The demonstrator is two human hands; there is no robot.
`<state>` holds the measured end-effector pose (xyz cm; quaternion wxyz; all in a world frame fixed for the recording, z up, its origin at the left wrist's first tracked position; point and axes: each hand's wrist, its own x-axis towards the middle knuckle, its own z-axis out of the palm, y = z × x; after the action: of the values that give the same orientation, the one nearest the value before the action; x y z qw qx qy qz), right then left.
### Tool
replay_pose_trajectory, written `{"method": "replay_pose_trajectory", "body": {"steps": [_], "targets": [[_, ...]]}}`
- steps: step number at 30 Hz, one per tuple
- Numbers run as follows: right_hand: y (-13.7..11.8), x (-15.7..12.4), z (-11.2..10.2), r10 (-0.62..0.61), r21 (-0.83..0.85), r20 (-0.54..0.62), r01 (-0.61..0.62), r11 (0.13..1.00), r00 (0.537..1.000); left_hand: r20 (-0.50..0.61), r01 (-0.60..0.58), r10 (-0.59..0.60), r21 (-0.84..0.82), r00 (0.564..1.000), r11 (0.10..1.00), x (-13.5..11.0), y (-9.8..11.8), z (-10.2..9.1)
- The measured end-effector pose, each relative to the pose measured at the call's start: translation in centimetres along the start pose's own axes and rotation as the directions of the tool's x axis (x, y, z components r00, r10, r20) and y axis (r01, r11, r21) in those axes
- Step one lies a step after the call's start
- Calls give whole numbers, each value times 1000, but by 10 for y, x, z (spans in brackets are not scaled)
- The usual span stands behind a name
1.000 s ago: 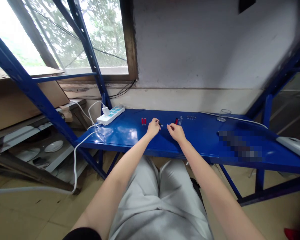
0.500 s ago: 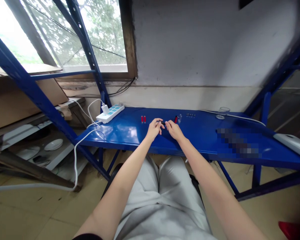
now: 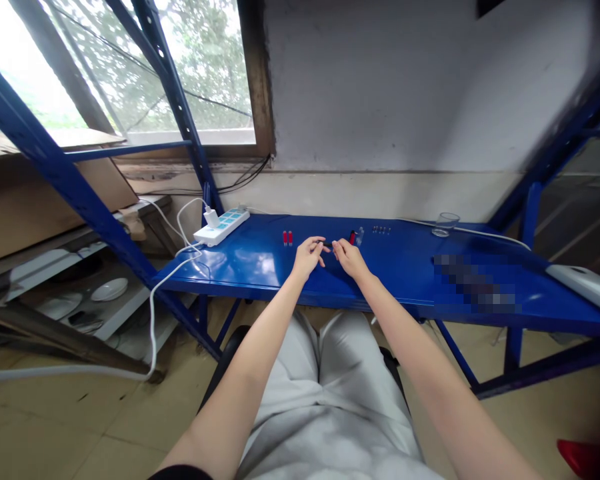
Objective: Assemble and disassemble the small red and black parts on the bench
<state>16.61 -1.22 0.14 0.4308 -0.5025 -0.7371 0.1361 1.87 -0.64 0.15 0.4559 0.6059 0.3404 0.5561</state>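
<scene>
My left hand [image 3: 309, 255] and my right hand [image 3: 349, 256] meet over the blue metal shelf [image 3: 260, 267], fingers pinched on a small dark part [image 3: 328, 245] held between them. Two small red pieces [image 3: 287, 238] stand just left of my left hand. Beyond my right hand there is a red-and-black piece [image 3: 352, 237] with a small clear item [image 3: 361, 234] beside it. A row of tiny dark parts [image 3: 382, 231] lies further right.
A white power strip [image 3: 221, 227] with a plugged charger and white cable sits at the shelf's back left. A glass cup [image 3: 445, 225] stands at the back right with a white cable behind it. Blue rack posts flank the shelf; a window and wall lie behind.
My hands came together from apart, and now both pinch the small dark part that only my left hand held. The view shifted slightly down.
</scene>
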Motion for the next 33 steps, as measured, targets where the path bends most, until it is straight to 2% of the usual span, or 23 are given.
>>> {"method": "replay_pose_trajectory", "body": {"steps": [11, 19, 33], "targets": [[3, 1, 1, -40, -18, -83, 39, 999, 996, 21, 18, -19, 22, 1000, 1000, -1, 1, -1], [3, 3, 5, -113, -133, -149, 93, 987, 982, -13, 18, -18, 17, 1000, 1000, 2, -4, 0], [-1, 3, 7, -135, -167, -168, 106, 980, 977, -18, 93, -92, 38, 996, 995, 5, -8, 1]]}}
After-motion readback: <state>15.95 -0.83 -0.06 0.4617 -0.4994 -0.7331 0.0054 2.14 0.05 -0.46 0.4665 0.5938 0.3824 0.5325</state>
